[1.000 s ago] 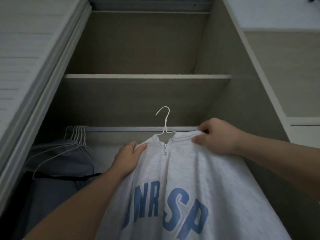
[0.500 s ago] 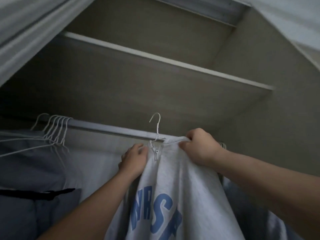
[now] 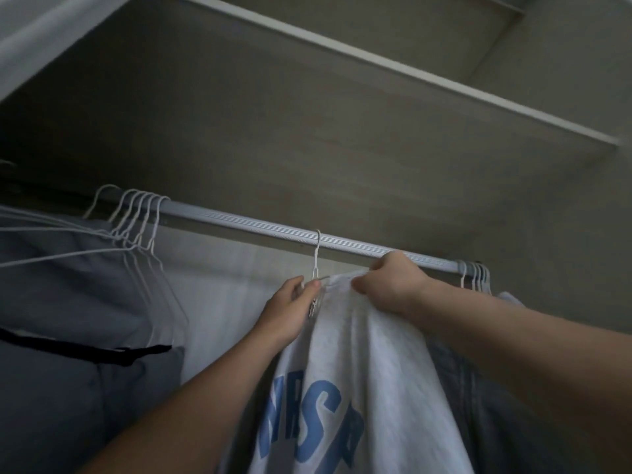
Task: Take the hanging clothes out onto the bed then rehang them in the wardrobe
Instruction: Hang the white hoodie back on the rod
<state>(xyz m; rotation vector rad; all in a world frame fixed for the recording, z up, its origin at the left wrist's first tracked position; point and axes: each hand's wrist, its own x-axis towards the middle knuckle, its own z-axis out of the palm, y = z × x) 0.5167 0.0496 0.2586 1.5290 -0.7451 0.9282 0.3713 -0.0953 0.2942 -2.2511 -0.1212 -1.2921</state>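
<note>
A light grey sweatshirt (image 3: 369, 364) with blue letters and a zip collar hangs on a white wire hanger (image 3: 317, 254), whose hook sits over the wardrobe rail (image 3: 260, 225). My left hand (image 3: 290, 309) pinches the sweatshirt's left collar edge by the zip, just below the hook. My right hand (image 3: 393, 285) grips the right shoulder of the sweatshirt directly under the rail. Both forearms reach up from the bottom of the view.
Several empty white wire hangers (image 3: 136, 220) bunch on the rail's left, over grey bedding or cloth (image 3: 68, 302) with a black strap. More hangers (image 3: 475, 273) with dark clothes (image 3: 496, 405) hang at the rail's right end. A shelf (image 3: 393, 70) spans above.
The hanger hook was held in front of and above the rail; now it sits over the rail. My view tilted up and moved closer into the wardrobe. Both hands kept their hold.
</note>
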